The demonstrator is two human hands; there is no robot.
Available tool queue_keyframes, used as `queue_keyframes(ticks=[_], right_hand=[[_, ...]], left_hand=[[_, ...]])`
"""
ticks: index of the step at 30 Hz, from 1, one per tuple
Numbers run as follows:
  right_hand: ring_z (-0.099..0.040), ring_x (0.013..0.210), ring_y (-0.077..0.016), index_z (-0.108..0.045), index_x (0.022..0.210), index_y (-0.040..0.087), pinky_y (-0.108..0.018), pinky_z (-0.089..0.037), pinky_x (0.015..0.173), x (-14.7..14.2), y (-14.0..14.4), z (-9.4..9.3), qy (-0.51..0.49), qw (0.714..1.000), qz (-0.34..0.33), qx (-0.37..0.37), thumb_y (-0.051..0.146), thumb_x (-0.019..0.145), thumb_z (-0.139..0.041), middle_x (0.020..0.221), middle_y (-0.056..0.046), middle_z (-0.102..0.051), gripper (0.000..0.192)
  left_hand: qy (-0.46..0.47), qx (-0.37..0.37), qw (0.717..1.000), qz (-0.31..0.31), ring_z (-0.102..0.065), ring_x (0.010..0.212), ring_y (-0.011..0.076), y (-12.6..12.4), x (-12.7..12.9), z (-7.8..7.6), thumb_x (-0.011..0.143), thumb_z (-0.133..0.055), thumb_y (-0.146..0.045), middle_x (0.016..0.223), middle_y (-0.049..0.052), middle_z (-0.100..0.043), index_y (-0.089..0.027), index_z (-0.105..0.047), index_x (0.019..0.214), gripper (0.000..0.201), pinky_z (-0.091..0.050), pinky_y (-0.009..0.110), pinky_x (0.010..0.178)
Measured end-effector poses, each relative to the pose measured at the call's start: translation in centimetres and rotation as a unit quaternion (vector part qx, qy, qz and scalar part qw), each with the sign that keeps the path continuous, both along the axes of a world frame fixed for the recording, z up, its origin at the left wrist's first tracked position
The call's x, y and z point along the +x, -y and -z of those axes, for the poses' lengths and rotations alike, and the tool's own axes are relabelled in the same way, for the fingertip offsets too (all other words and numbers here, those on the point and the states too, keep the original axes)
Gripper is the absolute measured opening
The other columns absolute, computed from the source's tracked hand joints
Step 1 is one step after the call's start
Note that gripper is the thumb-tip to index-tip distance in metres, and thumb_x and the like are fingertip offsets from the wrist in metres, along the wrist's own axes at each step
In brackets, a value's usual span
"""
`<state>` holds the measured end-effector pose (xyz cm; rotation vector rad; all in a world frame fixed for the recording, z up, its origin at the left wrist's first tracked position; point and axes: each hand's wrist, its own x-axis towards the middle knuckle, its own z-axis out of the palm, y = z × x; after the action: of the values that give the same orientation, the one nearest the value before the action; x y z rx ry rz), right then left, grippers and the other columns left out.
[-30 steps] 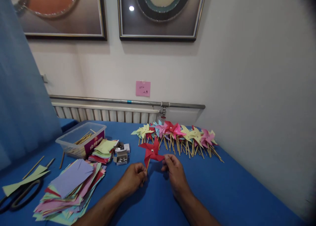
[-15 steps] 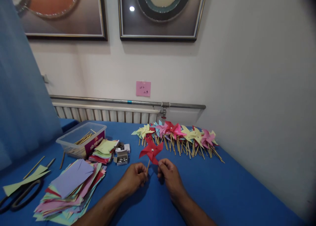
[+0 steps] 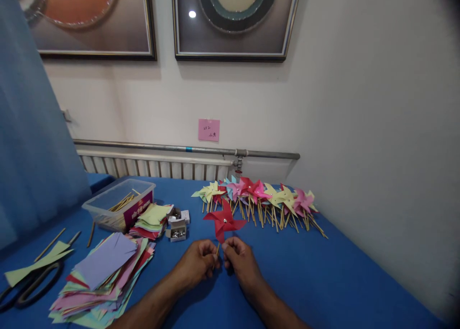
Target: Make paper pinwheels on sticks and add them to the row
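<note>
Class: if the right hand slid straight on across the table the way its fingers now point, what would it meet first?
The right hand points toward the left hand, close beside it at the red pinwheel stick; it would probably meet that stick, then the left hand.

Only writing I can spot is some handwritten scribble on the pink sticky note (image 3: pixel 209 130), up on the wall well beyond the hands, too small to read. The plastic box (image 3: pixel 118 203) off to the left hand's side has a purple label, also unreadable.
</note>
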<state>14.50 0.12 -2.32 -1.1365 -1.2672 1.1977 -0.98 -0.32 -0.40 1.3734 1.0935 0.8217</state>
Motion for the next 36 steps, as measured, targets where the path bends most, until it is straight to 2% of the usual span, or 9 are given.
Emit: queue_keyframes(ticks=[5,13,17,19,23,25,27,31,36], right_hand=[[-0.045,0.042,-0.0097,-0.056,0.072,0.021,-0.021,-0.033,0.043,0.3,-0.2,-0.2,0.009,1.000,0.000,0.010,0.053,0.077,-0.067,0.050,0.006,-0.054,0.034],[-0.045,0.044,-0.0105,-0.058,0.076,0.021,-0.021,-0.029,0.042,2.7,-0.8,-1.9,-0.054,0.990,0.126,0.043,0.067,0.082,-0.061,0.053,0.003,-0.058,0.046],[-0.045,0.043,-0.0105,-0.059,0.077,0.021,-0.020,-0.026,0.041,3.1,-1.1,-2.0,-0.082,0.986,0.146,0.022,0.065,0.079,-0.064,0.053,0.004,-0.058,0.044],[-0.045,0.043,-0.0108,-0.061,0.085,0.021,-0.021,-0.027,0.041,3.1,-1.2,-2.0,-0.088,0.985,0.150,0.022,0.064,0.078,-0.066,0.055,0.004,-0.059,0.043],[-0.053,0.050,-0.0145,-0.063,0.112,0.020,-0.023,-0.036,0.048,3.1,-1.2,-2.5,-0.080,0.983,0.156,0.063,0.058,0.078,-0.068,0.056,0.005,-0.062,0.051],[-0.055,0.052,-0.0157,-0.063,0.118,0.019,-0.025,-0.039,0.052,3.2,-1.2,-2.8,-0.071,0.982,0.157,0.082,0.056,0.079,-0.068,0.054,0.005,-0.060,0.054],[-0.055,0.052,-0.0158,-0.064,0.116,0.019,-0.025,-0.040,0.053,3.3,-1.2,-3.0,-0.068,0.981,0.159,0.091,0.054,0.080,-0.068,0.054,0.004,-0.060,0.051],[-0.054,0.052,-0.0152,-0.068,0.097,0.019,-0.025,-0.040,0.054,3.7,-1.3,-2.9,-0.075,0.979,0.163,0.096,0.055,0.078,-0.070,0.055,0.004,-0.059,0.041],[-0.050,0.051,-0.0135,-0.063,0.077,0.021,-0.024,-0.036,0.051,3.7,-1.4,-2.6,-0.078,0.981,0.157,0.078,0.056,0.075,-0.071,0.053,0.005,-0.056,0.036]], left_hand=[[0.007,0.004,1.000,-0.008,-0.047,0.043,0.0082,-0.2,-0.2,0.2,0.068,-0.058,-0.035,0.065,0.000,-0.063,-0.018,-0.055,0.074,0.018,-0.030,0.022,0.043],[-0.010,0.021,0.999,-0.034,-0.042,0.043,0.0072,-0.8,-0.4,0.5,0.067,-0.059,-0.027,0.059,-0.003,-0.058,-0.019,-0.053,0.067,0.010,-0.029,0.023,0.046],[-0.013,0.019,0.999,-0.023,-0.041,0.043,0.0075,-0.9,-0.4,0.8,0.065,-0.057,-0.026,0.057,-0.003,-0.057,-0.019,-0.053,0.067,0.008,-0.029,0.023,0.046],[-0.011,0.023,0.999,-0.019,-0.042,0.043,0.0079,-0.9,-0.4,0.9,0.064,-0.056,-0.026,0.057,-0.003,-0.058,-0.019,-0.053,0.068,0.008,-0.029,0.023,0.046],[-0.011,0.022,1.000,-0.016,-0.041,0.043,0.0078,-0.9,-0.4,0.9,0.064,-0.054,-0.026,0.058,-0.003,-0.059,-0.019,-0.054,0.069,0.009,-0.028,0.023,0.046],[-0.012,0.019,1.000,-0.014,-0.041,0.044,0.0076,-0.9,-0.5,0.9,0.063,-0.053,-0.025,0.058,-0.003,-0.058,-0.019,-0.055,0.069,0.009,-0.028,0.023,0.046],[-0.018,0.022,1.000,-0.011,-0.040,0.044,0.0077,-0.9,-0.5,0.9,0.063,-0.053,-0.024,0.057,-0.004,-0.057,-0.018,-0.055,0.067,0.008,-0.029,0.023,0.047],[-0.030,0.026,0.999,-0.008,-0.041,0.045,0.0079,-0.8,-0.5,0.9,0.064,-0.054,-0.025,0.057,-0.004,-0.054,-0.018,-0.056,0.066,0.007,-0.028,0.024,0.048],[-0.028,0.027,0.999,-0.005,-0.041,0.045,0.0081,-0.7,-0.6,0.7,0.065,-0.053,-0.023,0.059,-0.003,-0.056,-0.018,-0.055,0.068,0.006,-0.028,0.024,0.048]])
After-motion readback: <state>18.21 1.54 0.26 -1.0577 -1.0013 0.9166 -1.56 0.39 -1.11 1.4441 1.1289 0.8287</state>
